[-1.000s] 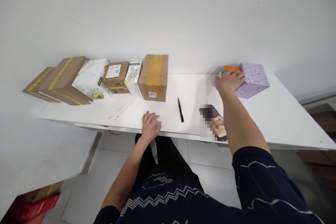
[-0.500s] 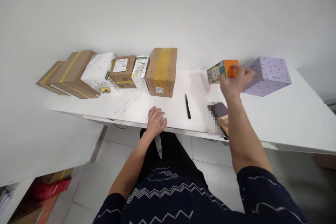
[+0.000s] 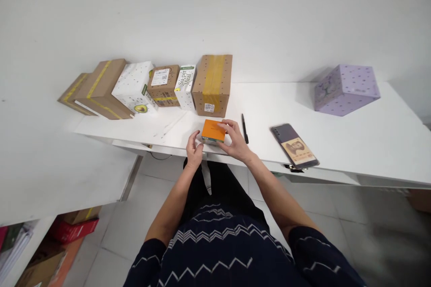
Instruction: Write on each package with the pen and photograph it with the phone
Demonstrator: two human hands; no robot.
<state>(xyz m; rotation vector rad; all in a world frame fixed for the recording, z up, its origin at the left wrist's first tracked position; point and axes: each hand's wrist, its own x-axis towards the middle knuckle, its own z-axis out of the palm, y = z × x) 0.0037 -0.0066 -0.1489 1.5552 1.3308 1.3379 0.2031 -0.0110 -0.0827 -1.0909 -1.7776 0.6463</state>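
A small box with an orange top [image 3: 213, 129] is at the front edge of the white table, in front of the large taped brown box [image 3: 212, 85]. My right hand [image 3: 235, 140] grips it from the right, fingers on the top and thumb low on the near side. Just left of the box is my left hand [image 3: 194, 149], its fingers curved and apart, holding nothing. A black pen [image 3: 244, 128] lies to the right of my right hand.
Left of the taped box stand white Super Meal boxes [image 3: 185, 87] and several brown cartons [image 3: 104, 89]. Farther right lie a phone [image 3: 294, 145] and a purple box [image 3: 348, 89] on the white table [image 3: 269, 98]. A wall rises behind.
My right hand has carried the orange-topped box from beside the purple box to the front edge, left of the pen. My left hand has lifted off the tabletop and turned towards the box.
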